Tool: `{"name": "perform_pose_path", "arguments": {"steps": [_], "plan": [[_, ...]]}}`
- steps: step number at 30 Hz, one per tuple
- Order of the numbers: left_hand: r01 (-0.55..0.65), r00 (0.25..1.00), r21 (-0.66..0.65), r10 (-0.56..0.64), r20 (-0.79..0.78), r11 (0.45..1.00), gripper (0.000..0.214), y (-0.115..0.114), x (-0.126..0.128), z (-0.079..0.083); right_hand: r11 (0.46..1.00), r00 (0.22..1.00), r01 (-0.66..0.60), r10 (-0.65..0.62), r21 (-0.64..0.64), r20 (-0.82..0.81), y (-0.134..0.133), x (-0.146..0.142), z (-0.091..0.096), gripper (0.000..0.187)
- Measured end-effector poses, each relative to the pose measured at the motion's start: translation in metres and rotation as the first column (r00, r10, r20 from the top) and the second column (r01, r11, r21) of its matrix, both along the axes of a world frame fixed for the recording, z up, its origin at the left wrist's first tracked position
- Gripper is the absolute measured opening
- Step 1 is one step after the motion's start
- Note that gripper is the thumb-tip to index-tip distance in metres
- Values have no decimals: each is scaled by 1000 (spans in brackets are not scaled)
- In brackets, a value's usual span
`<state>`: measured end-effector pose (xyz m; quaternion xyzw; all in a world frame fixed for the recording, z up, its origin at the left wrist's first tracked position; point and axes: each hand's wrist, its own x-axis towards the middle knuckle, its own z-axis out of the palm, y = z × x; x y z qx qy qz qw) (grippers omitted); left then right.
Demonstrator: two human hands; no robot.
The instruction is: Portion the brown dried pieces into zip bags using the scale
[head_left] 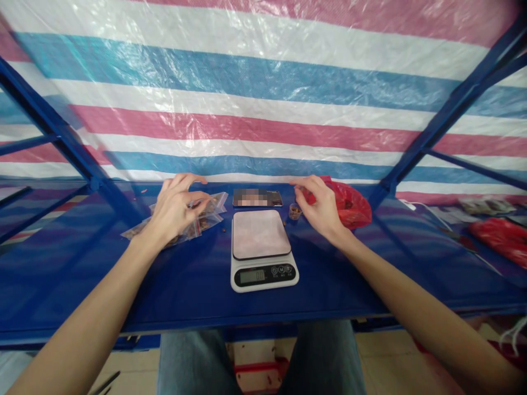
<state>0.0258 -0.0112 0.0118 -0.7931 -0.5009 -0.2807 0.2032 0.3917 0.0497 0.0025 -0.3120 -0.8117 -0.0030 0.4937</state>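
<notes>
The left hand [175,211] sits at ten o'clock from the scale, its fingers curled and loosely spread over a heap of clear zip bags [201,221] with brown bits inside. Its thumb and fingertips stand narrow, but whether they grip a bag cannot be told. A few loose crumbs [222,229] lie just beside the thin, crinkled plastic.

The right hand [321,208] is at two o'clock, fingers bent and close together just above a small cup [295,211] of brown pieces. Whether they pinch anything cannot be told. Behind that hand bulges a shiny red plastic bag [349,204].

Between the hands, a white kitchen scale [261,274] with a flat, rounded-corner pad and a lit display sits at six o'clock from a phone [257,197]. The phone lies close to the far edge of the blue metal table [82,285], where a striped woven tarp [263,93] hangs. Smooth blue surface runs from the scale to the near edge.
</notes>
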Motion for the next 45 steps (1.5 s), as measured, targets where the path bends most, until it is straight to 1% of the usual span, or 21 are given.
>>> {"name": "perform_pose_path", "arguments": {"steps": [3, 7, 10, 11, 13, 15, 16, 17, 18, 20, 21, 22, 23, 25, 27, 30, 33, 37, 39, 42, 45], "plan": [[124, 991, -9, -124, 52, 992, 24, -2, 12, 1, 997, 980, -62, 52, 47, 194, -5, -27, 11, 33], [246, 944, 33, -247, 219, 969, 20, -4, 24, -2, 973, 864, -199, 116, 120, 490, 2, -78, 22, 47], [264, 912, 33, -261, 318, 964, 20, -3, 21, -4, 947, 786, -293, 160, 132, 598, 12, -109, 30, 24], [249, 916, 20, -242, 320, 968, 21, -2, 18, -4, 946, 774, -306, 182, 107, 606, 15, -114, 33, 16], [180, 948, -19, -169, 271, 983, 23, 0, 9, -5, 962, 809, -273, 222, 14, 544, 19, -116, 39, 21], [85, 982, -46, -75, 176, 995, 30, 1, 1, -4, 968, 898, -198, 243, -155, 368, 19, -106, 44, 25], [46, 991, -49, -40, 127, 998, 35, 1, -1, -3, 943, 936, -185, 255, -277, 242, 19, -98, 45, 27], [22, 996, -40, -18, 88, 999, 40, 0, 0, -1, 885, 957, -205, 270, -418, 102, 17, -89, 46, 27], [12, 998, -17, -11, 66, 1000, 43, -1, 4, 1, 789, 958, -257, 283, -558, -42, 16, -80, 45, 27], [32, 996, 64, -37, 83, 997, 38, -5, 20, 8, 534, 913, -407, 264, -741, -311, 10, -63, 42, 24], [41, 992, 106, -53, 114, 994, 30, -7, 32, 13, 422, 881, -473, 231, -773, -413, 7, -56, 39, 26], [65, 986, 142, -85, 145, 988, 23, -8, 47, 17, 347, 852, -524, 200, -778, -484, 3, -51, 35, 30], [103, 976, 155, -130, 172, 983, 22, -9, 62, 21, 313, 828, -560, 177, -767, -533, -1, -47, 32, 32], [245, 932, 80, -257, 254, 966, 33, -9, 93, 26, 330, 797, -602, 181, -728, -576, -10, -46, 24, 33], [404, 854, -65, -351, 384, 912, 40, -7, 118, 26, 388, 781, -620, 226, -682, -582, -19, -48, 19, 33], [462, 747, -132, -304, 591, 877, 42, -5, 136, 17, 463, 760, -639, 259, -613, -596, -29, -54, 15, 37], [481, 660, -173, -225, 717, 859, 42, -7, 135, 6, 544, 777, -609, 264, -577, -571, -37, -58, 13, 41], [566, 574, -240, -168, 802, 788, 40, -11, 131, 0, 734, 877, -459, 286, -500, -385, -47, -60, 12, 40], [588, 534, -245, -143, 833, 771, 39, -11, 131, 0, 805, 909, -401, 288, -437, -302, -49, -60, 12, 37], [627, 470, -227, -129, 873, 745, 36, -9, 131, 1, 850, 924, -366, 286, -378, -252, -49, -58, 11, 32], [706, 378, -192, -133, 916, 682, 28, -6, 127, 1, 877, 937, -319, 236, -360, -257, -46, -55, 10, 25]]}}
